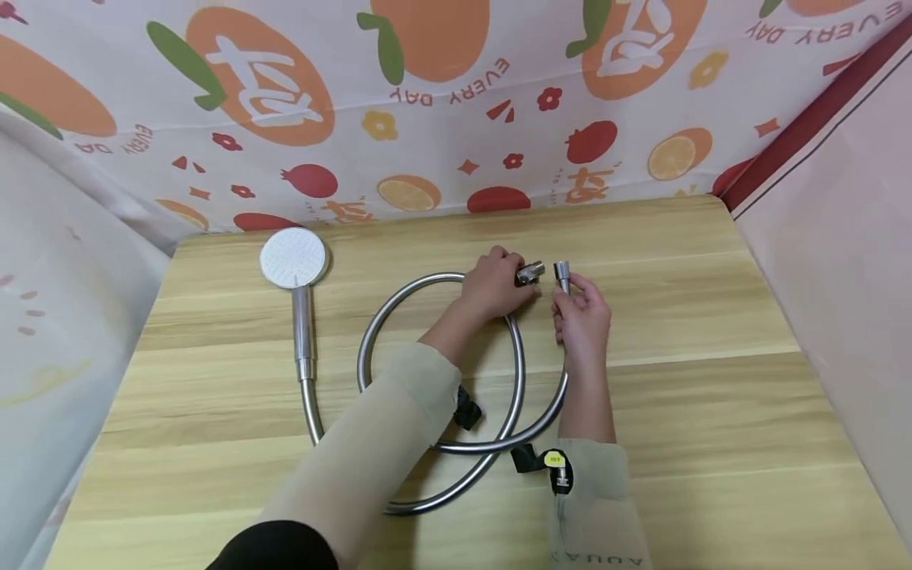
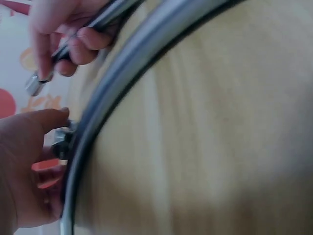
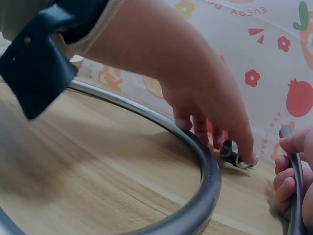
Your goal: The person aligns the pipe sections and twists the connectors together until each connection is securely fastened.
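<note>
Pinching the hose end nut [image 1: 563,275], the right hand [image 1: 583,318] hovers just beside the left hand [image 1: 494,283], fingers curled on a metal fitting [image 1: 530,274].

Lighting: you work under bright, even, diffuse light from overhead. Shadows are soft and short; a faint one lies beneath your left forearm [image 1: 370,443] toward 6 o'clock.

Glare: thin highlights run along the hose [image 1: 442,360], and the shower head [image 1: 294,257] face reads nearly blown white at 10 o'clock.

Head view: sharp at centre, with wide-angle bending at the edges; the tabletop [image 1: 712,396] flares toward 5 and 7 o'clock.

Left wrist view: heavily blurred throughout, wood grain smeared, hose [image 2: 127,73] soft.

Right wrist view: your strap at 10 o'clock and the near wood are out of focus; the patterned backdrop [image 3: 274,54] at 2 o'clock is crisper.
</note>
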`<state>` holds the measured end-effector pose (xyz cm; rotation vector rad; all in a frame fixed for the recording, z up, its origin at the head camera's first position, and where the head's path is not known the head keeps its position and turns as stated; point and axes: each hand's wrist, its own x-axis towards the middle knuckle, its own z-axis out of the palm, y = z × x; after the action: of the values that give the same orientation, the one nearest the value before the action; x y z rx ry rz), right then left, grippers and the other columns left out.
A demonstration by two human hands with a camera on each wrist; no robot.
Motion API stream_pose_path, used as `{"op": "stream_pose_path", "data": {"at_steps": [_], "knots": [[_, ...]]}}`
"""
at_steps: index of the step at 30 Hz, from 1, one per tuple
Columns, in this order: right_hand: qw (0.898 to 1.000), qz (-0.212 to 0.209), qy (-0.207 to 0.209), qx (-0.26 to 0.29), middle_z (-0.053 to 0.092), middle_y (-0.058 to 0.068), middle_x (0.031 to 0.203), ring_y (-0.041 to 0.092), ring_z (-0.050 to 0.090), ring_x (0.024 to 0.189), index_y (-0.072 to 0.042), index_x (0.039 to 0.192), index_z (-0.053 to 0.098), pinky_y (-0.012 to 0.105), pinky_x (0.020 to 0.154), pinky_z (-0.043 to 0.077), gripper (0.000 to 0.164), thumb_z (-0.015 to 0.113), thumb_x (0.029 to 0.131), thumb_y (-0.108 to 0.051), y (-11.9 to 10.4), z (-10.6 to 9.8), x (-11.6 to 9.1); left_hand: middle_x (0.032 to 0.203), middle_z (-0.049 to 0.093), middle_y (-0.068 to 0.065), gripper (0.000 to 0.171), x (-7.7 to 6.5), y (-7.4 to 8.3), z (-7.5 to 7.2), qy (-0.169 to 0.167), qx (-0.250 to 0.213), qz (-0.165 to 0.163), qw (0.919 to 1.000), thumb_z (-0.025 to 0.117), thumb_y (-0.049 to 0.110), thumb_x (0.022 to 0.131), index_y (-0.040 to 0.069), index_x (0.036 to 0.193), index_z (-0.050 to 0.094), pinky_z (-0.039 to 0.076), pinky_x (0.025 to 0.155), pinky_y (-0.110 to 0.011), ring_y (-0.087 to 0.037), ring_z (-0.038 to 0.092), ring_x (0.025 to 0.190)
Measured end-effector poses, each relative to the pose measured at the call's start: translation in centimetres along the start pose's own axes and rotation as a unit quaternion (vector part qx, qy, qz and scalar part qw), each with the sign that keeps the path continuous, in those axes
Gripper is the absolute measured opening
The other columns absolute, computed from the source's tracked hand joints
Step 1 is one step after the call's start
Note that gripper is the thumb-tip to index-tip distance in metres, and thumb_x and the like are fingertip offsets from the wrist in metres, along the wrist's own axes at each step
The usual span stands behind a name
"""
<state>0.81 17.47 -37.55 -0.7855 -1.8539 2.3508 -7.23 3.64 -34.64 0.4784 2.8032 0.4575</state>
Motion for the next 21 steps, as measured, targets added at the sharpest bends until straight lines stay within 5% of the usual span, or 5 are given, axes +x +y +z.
{"op": "stream_pose_path", "data": {"at_steps": [4,7,12,18,21], "knots": [[1.0,0.0,-0.002,0.001,0.063,0.01,0.09,0.007,0.047,0.053,-0.026,0.131,0.059,0.017,0.042,0.038,0.04,0.068,0.093,-0.018,0.1,-0.2,0.0,0.129,0.048,-0.005,0.051,0.2,0.5,0.7,0.014,0.019,-0.029,0.9993,0.06,0.055,0.092,0.018,0.127,0.06,0.049,0.073,-0.035,-0.023,0.05,0.103],[1.0,-0.005,-0.01,-0.009,0.062,0.01,0.089,0.007,0.047,0.053,-0.026,0.132,0.058,0.017,0.041,0.038,0.041,0.068,0.093,-0.02,0.0,-0.2,-0.2,0.118,0.054,-0.003,0.038,0.2,0.4,0.6,0.018,-0.008,-0.039,0.999,0.058,0.048,0.095,0.018,0.117,0.064,0.048,0.069,-0.033,-0.02,0.054,0.094],[0.999,-0.02,0.001,-0.035,0.06,0.008,0.086,0.006,0.044,0.05,-0.026,0.133,0.059,0.017,0.039,0.035,0.039,0.067,0.094,-0.026,-0.3,-0.5,-0.3,0.089,0.064,0.0,0.02,-0.3,-0.2,-0.1,-0.007,-0.07,-0.013,0.9975,0.054,0.03,0.097,0.016,0.093,0.067,0.047,0.065,-0.03,-0.017,0.058,0.078],[0.999,-0.013,0.003,-0.036,0.062,0.008,0.086,0.007,0.044,0.05,-0.027,0.132,0.06,0.018,0.04,0.037,0.039,0.068,0.093,-0.029,0.0,-0.5,-0.1,0.093,0.067,0.003,0.028,-1.4,-0.6,-0.1,-0.015,-0.09,0.008,0.9957,0.052,0.04,0.101,0.018,0.106,0.068,0.048,0.069,-0.029,-0.015,0.059,0.081],[0.999,-0.018,-0.005,-0.032,0.062,0.009,0.087,0.008,0.048,0.052,-0.025,0.133,0.059,0.018,0.042,0.041,0.04,0.068,0.094,-0.027,0.5,0.0,0.0,0.103,0.067,-0.001,0.037,-2.2,-0.6,-0.3,-0.048,-0.109,0.034,0.9923,0.056,0.044,0.098,0.015,0.119,0.064,0.051,0.079,-0.032,-0.016,0.061,0.091]]}}
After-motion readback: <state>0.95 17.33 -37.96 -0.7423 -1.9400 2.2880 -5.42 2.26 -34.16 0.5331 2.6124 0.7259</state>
